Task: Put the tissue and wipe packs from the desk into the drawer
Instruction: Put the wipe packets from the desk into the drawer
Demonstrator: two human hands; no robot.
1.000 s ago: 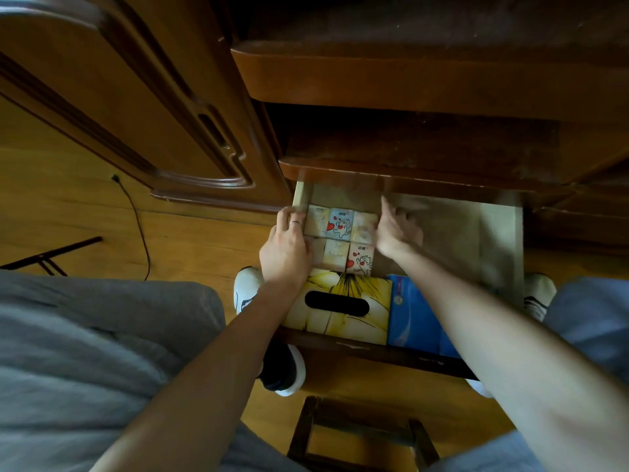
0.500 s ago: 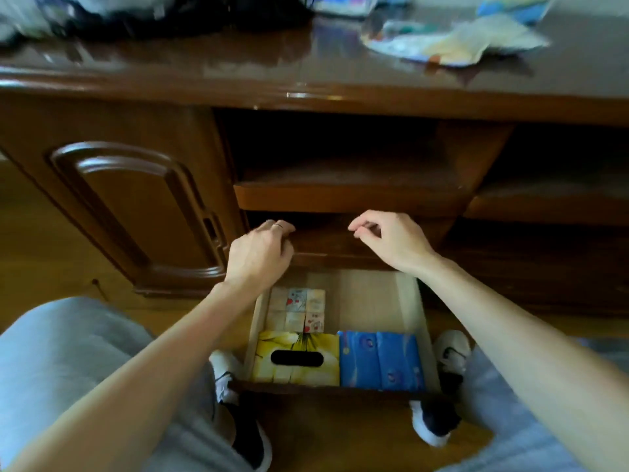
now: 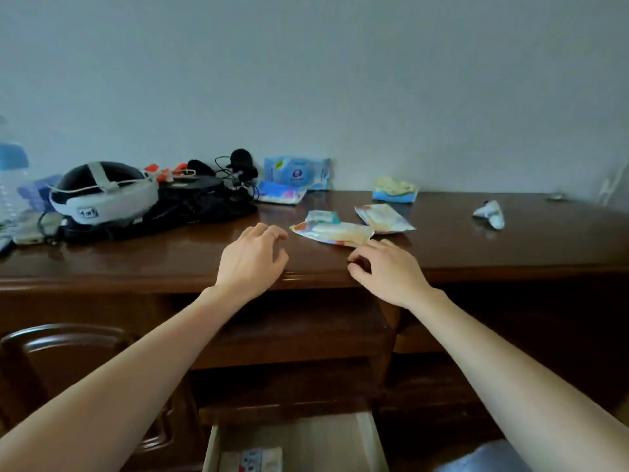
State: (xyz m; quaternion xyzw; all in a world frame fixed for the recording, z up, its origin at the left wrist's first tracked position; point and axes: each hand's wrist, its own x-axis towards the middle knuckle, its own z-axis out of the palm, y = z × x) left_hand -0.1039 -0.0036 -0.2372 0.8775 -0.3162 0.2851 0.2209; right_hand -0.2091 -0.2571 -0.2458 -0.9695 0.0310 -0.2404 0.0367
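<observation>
a: where are the person's hands?
b: both hover over the front edge of the desk (image 3: 476,253). the left hand (image 3: 253,258) and right hand (image 3: 383,270) have loosely curled fingers and hold nothing.
a: and the packs?
b: a flat pale wipe pack (image 3: 332,232) lies just beyond the fingertips, a second pack (image 3: 383,218) beside it, a blue wipe pack (image 3: 296,172) by the wall. the drawer (image 3: 369,441) is open below, small tissue packs (image 3: 252,459) inside.
a: anything else?
b: a headset (image 3: 102,195) at the left.

Head view, forward over desk (image 3: 476,253)
</observation>
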